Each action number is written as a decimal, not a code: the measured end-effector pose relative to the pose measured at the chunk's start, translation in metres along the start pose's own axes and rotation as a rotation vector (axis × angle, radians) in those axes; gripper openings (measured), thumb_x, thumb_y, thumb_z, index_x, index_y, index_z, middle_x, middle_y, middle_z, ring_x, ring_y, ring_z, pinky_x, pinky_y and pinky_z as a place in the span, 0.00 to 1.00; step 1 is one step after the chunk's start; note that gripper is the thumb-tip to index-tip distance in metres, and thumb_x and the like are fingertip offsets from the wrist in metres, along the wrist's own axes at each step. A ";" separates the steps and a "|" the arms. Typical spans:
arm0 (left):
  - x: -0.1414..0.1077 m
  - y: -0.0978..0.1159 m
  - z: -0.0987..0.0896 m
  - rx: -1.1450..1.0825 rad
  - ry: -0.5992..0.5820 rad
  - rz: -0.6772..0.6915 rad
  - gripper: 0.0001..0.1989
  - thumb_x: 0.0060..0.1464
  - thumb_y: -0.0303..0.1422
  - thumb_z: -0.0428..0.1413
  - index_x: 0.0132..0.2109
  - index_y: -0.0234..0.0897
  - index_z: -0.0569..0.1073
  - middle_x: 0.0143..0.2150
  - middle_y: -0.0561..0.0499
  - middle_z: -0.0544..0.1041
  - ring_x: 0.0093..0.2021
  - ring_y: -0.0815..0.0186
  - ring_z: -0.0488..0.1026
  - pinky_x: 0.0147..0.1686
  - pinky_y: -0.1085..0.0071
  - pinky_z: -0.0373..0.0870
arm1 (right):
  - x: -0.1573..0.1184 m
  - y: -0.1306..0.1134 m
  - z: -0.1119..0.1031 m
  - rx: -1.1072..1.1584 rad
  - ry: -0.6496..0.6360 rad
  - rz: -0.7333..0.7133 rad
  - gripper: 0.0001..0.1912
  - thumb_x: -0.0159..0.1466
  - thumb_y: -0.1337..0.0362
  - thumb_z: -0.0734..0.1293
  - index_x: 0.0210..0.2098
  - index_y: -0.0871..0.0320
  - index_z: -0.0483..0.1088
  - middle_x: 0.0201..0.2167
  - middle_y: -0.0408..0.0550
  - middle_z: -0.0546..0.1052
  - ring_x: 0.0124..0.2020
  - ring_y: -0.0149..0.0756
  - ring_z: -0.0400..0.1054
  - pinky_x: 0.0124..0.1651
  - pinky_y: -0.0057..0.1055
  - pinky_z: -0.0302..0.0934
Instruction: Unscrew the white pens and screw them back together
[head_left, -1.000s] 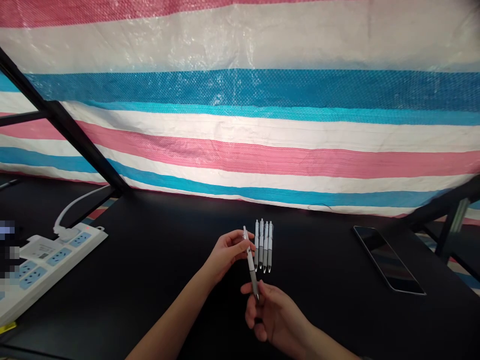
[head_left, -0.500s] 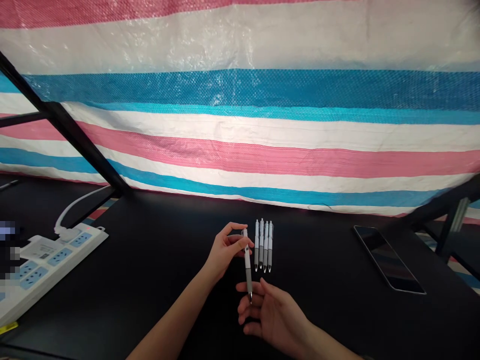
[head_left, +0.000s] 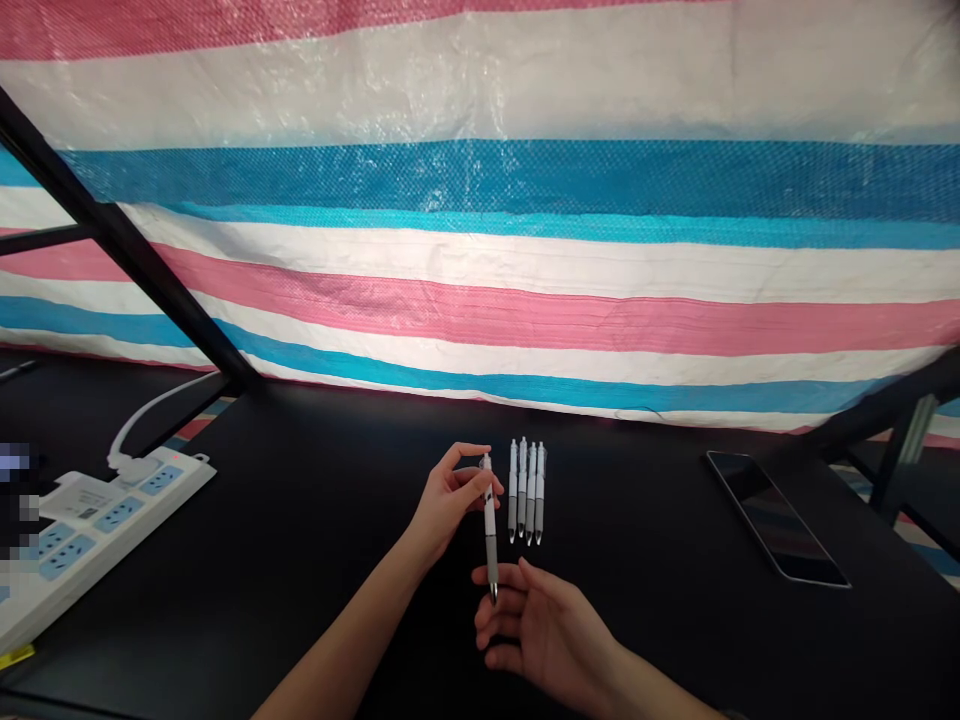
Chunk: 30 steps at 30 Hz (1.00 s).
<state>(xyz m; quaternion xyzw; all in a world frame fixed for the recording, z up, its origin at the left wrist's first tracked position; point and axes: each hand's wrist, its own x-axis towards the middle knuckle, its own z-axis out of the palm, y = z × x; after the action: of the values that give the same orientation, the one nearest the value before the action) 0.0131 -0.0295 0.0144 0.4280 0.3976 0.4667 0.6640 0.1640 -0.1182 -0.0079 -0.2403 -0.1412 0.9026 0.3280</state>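
The left hand [head_left: 450,508] pinches a retractable pen [head_left: 491,555]; the right hand [head_left: 559,625] spreads beside its tip. Along the table's [head_left: 322,480] left edge, a power strip [head_left: 131,540] holds a plug [head_left: 139,468].

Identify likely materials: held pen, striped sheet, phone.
Held pen: white barrel, smooth, probably plastic; grey grip, matte, maybe rubber; tip shines like metal. Striped sheet: likely woven plastic, by its weave and glossy glints. Phone: dark, smooth, front probably glass.

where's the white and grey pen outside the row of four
In the head view, the slim white-and-grey pen is below centre, held in the left hand, left of the row of four similar pens, its tip by the right hand.
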 end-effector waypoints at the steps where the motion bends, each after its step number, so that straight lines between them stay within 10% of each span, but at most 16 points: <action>1: 0.000 0.000 0.000 0.001 0.001 0.000 0.17 0.48 0.37 0.61 0.43 0.38 0.68 0.27 0.51 0.76 0.25 0.67 0.72 0.28 0.71 0.67 | 0.000 0.000 0.000 0.001 0.002 0.000 0.24 0.62 0.52 0.60 0.46 0.67 0.68 0.33 0.54 0.73 0.35 0.39 0.68 0.39 0.34 0.58; 30: 0.002 -0.002 -0.003 0.018 0.070 0.015 0.17 0.46 0.39 0.62 0.41 0.37 0.69 0.26 0.50 0.77 0.25 0.66 0.73 0.28 0.71 0.68 | 0.000 -0.001 0.002 -0.017 -0.013 -0.009 0.21 0.60 0.57 0.62 0.46 0.66 0.68 0.33 0.53 0.73 0.35 0.38 0.68 0.40 0.34 0.57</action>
<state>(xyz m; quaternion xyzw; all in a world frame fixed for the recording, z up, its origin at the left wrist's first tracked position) 0.0112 -0.0273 0.0114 0.4206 0.4213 0.4828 0.6423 0.1638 -0.1177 -0.0057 -0.2368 -0.1521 0.9014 0.3291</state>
